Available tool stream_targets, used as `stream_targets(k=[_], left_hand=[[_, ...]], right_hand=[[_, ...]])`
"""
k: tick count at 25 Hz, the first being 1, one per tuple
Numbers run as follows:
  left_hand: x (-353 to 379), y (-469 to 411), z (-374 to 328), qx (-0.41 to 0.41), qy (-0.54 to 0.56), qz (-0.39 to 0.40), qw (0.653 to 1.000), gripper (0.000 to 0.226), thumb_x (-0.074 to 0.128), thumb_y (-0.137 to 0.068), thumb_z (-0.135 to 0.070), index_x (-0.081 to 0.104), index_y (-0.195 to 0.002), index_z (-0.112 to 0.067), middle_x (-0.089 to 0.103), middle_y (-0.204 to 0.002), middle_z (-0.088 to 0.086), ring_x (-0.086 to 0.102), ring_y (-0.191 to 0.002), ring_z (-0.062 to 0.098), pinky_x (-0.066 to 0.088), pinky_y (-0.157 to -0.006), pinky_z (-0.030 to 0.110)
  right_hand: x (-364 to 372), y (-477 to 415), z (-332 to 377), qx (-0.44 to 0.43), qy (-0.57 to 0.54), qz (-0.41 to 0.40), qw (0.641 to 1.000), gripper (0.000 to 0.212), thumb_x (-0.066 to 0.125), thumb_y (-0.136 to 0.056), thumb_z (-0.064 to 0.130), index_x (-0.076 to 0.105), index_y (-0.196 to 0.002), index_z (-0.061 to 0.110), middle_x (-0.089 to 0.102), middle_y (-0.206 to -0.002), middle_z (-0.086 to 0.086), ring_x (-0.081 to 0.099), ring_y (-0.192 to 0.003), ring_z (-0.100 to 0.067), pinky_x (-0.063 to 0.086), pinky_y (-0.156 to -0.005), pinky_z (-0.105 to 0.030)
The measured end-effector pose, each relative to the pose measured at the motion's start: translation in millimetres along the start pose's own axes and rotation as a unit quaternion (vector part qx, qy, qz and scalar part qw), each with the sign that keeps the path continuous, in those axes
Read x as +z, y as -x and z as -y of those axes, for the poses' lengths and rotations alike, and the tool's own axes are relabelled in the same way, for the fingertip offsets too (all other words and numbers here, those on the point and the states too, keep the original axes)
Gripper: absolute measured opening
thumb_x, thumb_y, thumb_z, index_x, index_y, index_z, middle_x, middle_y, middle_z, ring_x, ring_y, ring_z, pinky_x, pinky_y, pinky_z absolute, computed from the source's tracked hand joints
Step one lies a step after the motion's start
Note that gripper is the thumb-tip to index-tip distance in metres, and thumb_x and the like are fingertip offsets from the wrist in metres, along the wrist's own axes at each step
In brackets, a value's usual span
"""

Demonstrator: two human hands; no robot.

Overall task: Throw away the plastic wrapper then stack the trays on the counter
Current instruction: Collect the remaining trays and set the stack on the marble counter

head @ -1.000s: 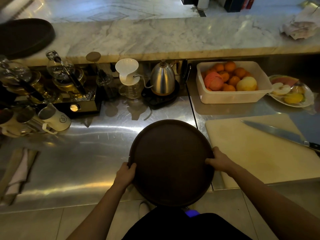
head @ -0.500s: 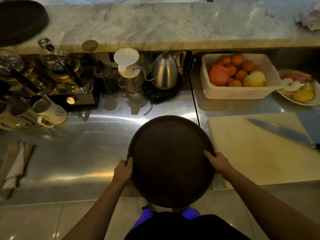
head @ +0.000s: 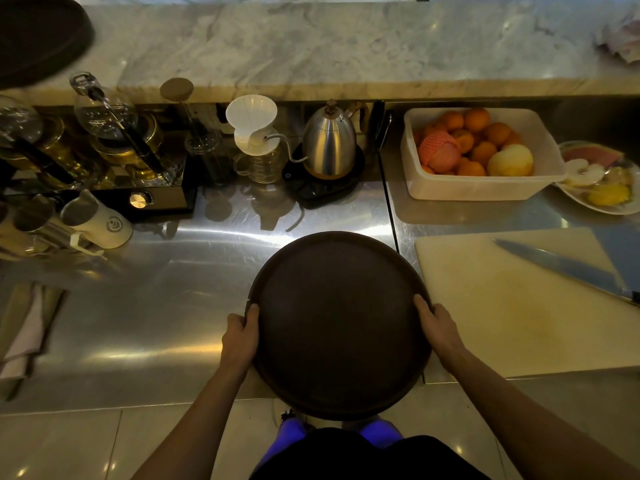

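Observation:
I hold a round dark brown tray (head: 337,323) level in front of me, over the near edge of the steel worktop (head: 138,306). My left hand (head: 240,336) grips its left rim and my right hand (head: 438,329) grips its right rim. A second dark round tray (head: 38,39) lies on the marble counter (head: 329,46) at the far left, partly cut off by the frame. A crumpled pale wrapper (head: 620,39) lies at the counter's far right edge, blurred.
Glass coffee makers (head: 104,133), cups (head: 97,223), a white dripper (head: 252,129) and a steel kettle (head: 329,140) line the back of the worktop. A tub of oranges (head: 485,154), a fruit plate (head: 599,181), and a cutting board (head: 519,306) with a knife (head: 561,265) sit right. A folded cloth (head: 24,334) lies left.
The view has tilted down and shifted slightly, so the marble counter sits higher in frame. The tray stays held in both hands, nearly in the same place.

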State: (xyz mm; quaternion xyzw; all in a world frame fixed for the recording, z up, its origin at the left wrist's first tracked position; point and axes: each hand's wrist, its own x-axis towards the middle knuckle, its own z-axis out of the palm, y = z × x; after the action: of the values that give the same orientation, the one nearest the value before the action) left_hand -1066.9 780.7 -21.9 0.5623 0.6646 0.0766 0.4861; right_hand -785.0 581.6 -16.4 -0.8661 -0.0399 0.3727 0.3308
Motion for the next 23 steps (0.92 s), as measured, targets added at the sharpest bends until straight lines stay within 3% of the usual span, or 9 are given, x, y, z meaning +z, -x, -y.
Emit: stream_targets(k=[4, 7, 12, 18, 23], left_hand=[[-3.8, 1.5, -10.0, 0.044, 0.003, 0.0, 0.999, 0.053, 0.036, -0.097, -0.058, 0.059, -0.103, -0.01, 0.063, -0.093, 0.008, 0.061, -0.084, 0.022, 0.049, -0.07, 0.034], [-11.7, 2.6, -16.0, 0.06, 0.011, -0.009, 0.998, 0.056, 0.036, -0.096, -0.059, 0.06, -0.092, -0.009, 0.062, -0.083, 0.007, 0.062, -0.08, 0.024, 0.047, -0.065, 0.032], [-31.6, 7.6, -26.5, 0.077, 0.052, -0.021, 0.995, 0.047, 0.043, -0.096, -0.056, 0.062, -0.096, -0.013, 0.065, -0.091, 0.006, 0.063, -0.086, 0.021, 0.05, -0.071, 0.034], [-68.0, 11.3, -33.0, 0.073, 0.143, -0.019, 0.987, 0.053, 0.049, -0.09, -0.062, 0.06, -0.115, -0.017, 0.066, -0.106, 0.002, 0.062, -0.099, 0.021, 0.053, -0.082, 0.04], [-113.2, 22.7, -40.0, 0.099, 0.194, -0.018, 0.976, 0.058, 0.049, -0.085, -0.065, 0.061, -0.116, -0.018, 0.068, -0.109, 0.003, 0.065, -0.102, 0.022, 0.054, -0.089, 0.047]], right_hand=[[1.7, 9.4, 15.9, -0.014, -0.079, 0.018, 0.997, 0.064, 0.035, -0.096, 0.057, 0.042, -0.131, 0.004, 0.053, -0.116, -0.01, 0.054, -0.101, -0.022, 0.046, -0.085, -0.037], [4.7, 19.5, 26.0, -0.047, -0.083, -0.004, 0.995, 0.058, 0.029, -0.097, 0.057, 0.044, -0.121, 0.006, 0.054, -0.105, -0.008, 0.055, -0.089, -0.015, 0.046, -0.074, -0.035], [5.6, 42.4, 44.0, -0.107, -0.092, -0.031, 0.989, 0.05, 0.031, -0.099, 0.05, 0.047, -0.109, 0.004, 0.054, -0.092, -0.008, 0.054, -0.078, -0.016, 0.041, -0.059, -0.031], [13.6, 72.9, 79.4, -0.163, -0.12, -0.051, 0.978, 0.048, 0.035, -0.098, 0.052, 0.051, -0.108, 0.007, 0.055, -0.09, -0.007, 0.055, -0.077, -0.017, 0.04, -0.059, -0.03], [23.8, 101.7, 108.4, -0.192, -0.142, -0.052, 0.97, 0.051, 0.035, -0.098, 0.053, 0.055, -0.11, 0.007, 0.059, -0.095, -0.005, 0.057, -0.083, -0.017, 0.04, -0.062, -0.029]])
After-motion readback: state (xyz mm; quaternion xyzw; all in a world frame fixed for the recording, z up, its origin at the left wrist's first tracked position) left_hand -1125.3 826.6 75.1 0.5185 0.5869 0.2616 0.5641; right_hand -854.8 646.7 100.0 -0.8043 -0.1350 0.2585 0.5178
